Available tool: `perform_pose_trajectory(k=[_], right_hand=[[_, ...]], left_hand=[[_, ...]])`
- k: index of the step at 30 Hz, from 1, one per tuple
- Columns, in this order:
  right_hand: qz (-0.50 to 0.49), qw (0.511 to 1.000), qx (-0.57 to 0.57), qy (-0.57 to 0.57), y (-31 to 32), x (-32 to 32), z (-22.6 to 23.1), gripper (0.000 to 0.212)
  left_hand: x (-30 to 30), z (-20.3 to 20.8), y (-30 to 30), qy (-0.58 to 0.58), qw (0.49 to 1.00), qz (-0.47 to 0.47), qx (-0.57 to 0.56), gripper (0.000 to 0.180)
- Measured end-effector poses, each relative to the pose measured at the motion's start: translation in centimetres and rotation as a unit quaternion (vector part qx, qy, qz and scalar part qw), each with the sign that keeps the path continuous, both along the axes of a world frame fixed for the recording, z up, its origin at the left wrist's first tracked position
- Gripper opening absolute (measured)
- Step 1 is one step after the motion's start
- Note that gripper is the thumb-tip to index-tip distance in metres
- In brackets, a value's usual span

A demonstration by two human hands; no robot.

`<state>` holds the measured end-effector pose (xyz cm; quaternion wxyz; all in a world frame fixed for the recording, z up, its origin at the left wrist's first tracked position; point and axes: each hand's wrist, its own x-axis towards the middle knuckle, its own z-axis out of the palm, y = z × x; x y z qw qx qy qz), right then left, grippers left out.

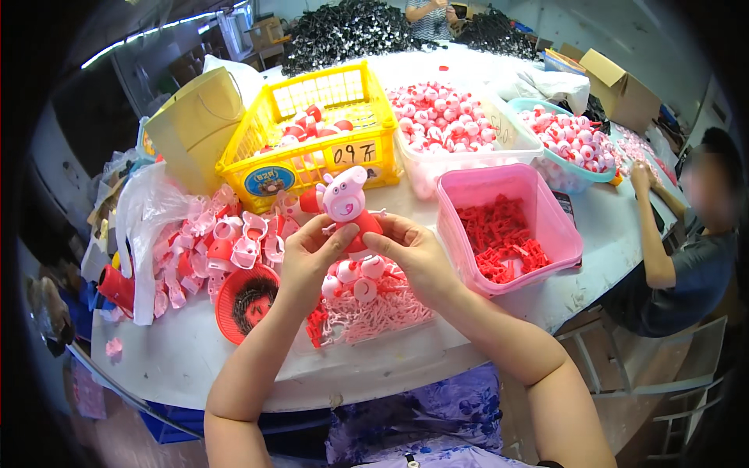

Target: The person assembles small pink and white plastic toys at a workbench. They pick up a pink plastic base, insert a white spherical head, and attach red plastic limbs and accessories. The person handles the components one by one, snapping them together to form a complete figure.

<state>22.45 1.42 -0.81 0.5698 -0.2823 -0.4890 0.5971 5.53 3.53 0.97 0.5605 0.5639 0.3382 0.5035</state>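
Note:
A toy pig figure with a pink head and a red body stands upright between my hands, above the middle of the table. My left hand closes on one side of its body, thumb across the front. From the other side my right hand grips the red body, its thumb also in front. Just below lie pink-and-white heads on a heap of thin pink limb parts. A small round red basket with dark bristly contents sits beside my left wrist.
Loose red and pink shells pile up at left, near a plastic bag. Behind stand a yellow crate, a white tub and a blue basin of heads. A pink bin holds red parts. Another person sits at right.

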Motion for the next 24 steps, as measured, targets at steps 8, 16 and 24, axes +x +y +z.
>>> perform_pose_trajectory(k=[8, 16, 24], right_hand=[[-0.047, 0.996, 0.027, -0.064, 0.8, -0.5, -1.9, 0.056], [-0.033, 0.993, 0.042, -0.105, 0.8, -0.6, -2.1, 0.049], [-0.05, 0.988, 0.087, -0.114, 0.2, -0.8, -1.5, 0.036]], left_hand=[[-0.9, 1.7, 1.6, -0.012, 0.998, 0.022, -0.065, 0.042], [-4.1, 7.4, 14.1, -0.108, 0.979, 0.164, -0.047, 0.05], [-2.7, 1.5, 8.9, -0.047, 0.99, 0.134, -0.02, 0.047]])
